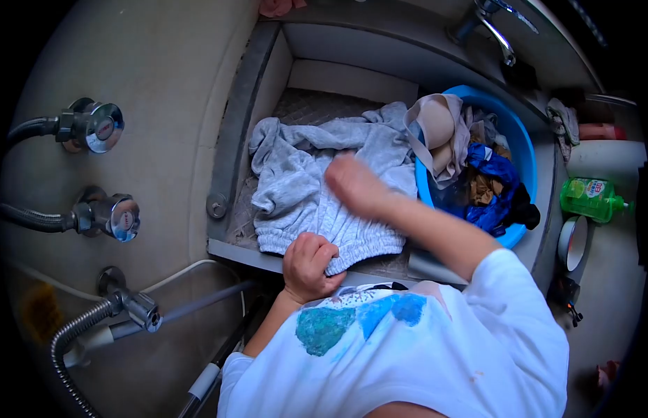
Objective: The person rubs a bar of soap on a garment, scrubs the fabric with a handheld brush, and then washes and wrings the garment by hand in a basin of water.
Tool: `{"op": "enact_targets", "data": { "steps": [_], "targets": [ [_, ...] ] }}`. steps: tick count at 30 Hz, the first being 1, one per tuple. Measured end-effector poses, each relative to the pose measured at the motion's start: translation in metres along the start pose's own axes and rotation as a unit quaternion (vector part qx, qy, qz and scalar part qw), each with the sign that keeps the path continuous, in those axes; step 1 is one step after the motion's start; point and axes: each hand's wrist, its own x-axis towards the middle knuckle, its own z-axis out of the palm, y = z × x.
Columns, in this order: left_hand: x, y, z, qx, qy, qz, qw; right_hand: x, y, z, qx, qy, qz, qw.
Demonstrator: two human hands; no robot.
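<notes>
A light grey garment [366,150] with a gathered elastic band lies spread and wrinkled in the grey washing basin [250,104]. At the front edge, my left hand [310,265] has its fingers curled over the elastic band, holding it. Above the middle of the cloth, my right hand [355,184] is balled into a fist and smeared by motion. Whether something is inside that fist is hidden. A blue plastic tub [522,160] stands to the right of the garment, with a beige bra [439,132] draped over its rim and dark blue cloth [494,171] inside.
A chrome faucet [497,35] rises behind the basin. Right of the tub are a green detergent bottle [590,198] and a white round bowl [573,244]. Two chrome valves [104,127] with hoses project from the left wall, and a metal hose [66,341] hangs lower down.
</notes>
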Motion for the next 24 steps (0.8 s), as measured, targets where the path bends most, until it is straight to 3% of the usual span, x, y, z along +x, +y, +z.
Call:
{"op": "enact_targets", "data": {
  "steps": [1, 2, 4, 7, 10, 11, 12, 14, 15, 16, 19, 21, 22, 24],
  "targets": [
    [0.002, 0.001, 0.000, -0.011, 0.004, -0.002, 1.000, 0.003, 0.034, 0.009, -0.048, 0.048, 0.090, 0.994],
    [0.003, 0.000, 0.000, -0.003, 0.005, 0.005, 1.000, 0.012, 0.049, -0.006, -0.106, 0.025, 0.144, 0.984],
    [0.000, 0.001, 0.001, -0.016, 0.009, -0.014, 1.000, 0.016, 0.081, -0.006, -0.056, 0.088, 0.189, 0.977],
    [0.000, 0.003, 0.000, -0.002, 0.001, -0.023, 1.000, 0.011, 0.082, -0.004, -0.019, 0.100, 0.176, 0.979],
    [0.005, 0.006, -0.004, 0.000, -0.010, -0.024, 1.000, -0.005, 0.043, -0.031, 0.045, 0.113, 0.155, 0.981],
    [0.007, 0.007, -0.006, -0.003, -0.025, -0.023, 0.999, -0.014, 0.030, -0.045, 0.098, 0.056, 0.181, 0.977],
    [0.007, 0.005, -0.007, -0.002, -0.025, -0.021, 0.999, -0.026, 0.017, -0.059, 0.098, 0.058, 0.181, 0.977],
    [0.008, -0.006, -0.010, -0.117, -0.010, -0.030, 0.993, -0.048, -0.005, -0.078, 0.037, -0.135, 0.167, 0.976],
    [0.013, -0.012, -0.009, -0.128, 0.012, -0.061, 0.990, -0.058, -0.012, -0.075, 0.036, -0.129, 0.167, 0.977],
    [0.019, -0.012, -0.007, -0.117, 0.025, -0.153, 0.981, -0.069, -0.018, -0.070, 0.023, -0.076, 0.164, 0.983],
    [0.052, -0.032, 0.011, -0.055, 0.073, -0.183, 0.979, -0.076, -0.018, -0.058, 0.005, -0.006, 0.171, 0.985],
    [0.073, -0.042, 0.023, 0.164, 0.074, -0.112, 0.977, -0.072, -0.013, -0.051, 0.017, 0.004, 0.184, 0.983],
    [0.080, -0.044, 0.027, 0.166, 0.077, -0.105, 0.978, -0.069, -0.012, -0.050, 0.015, 0.011, 0.182, 0.983],
    [0.089, -0.046, 0.034, 0.308, -0.062, -0.135, 0.940, -0.067, -0.013, -0.050, -0.013, -0.069, 0.187, 0.980]
  ]
}}
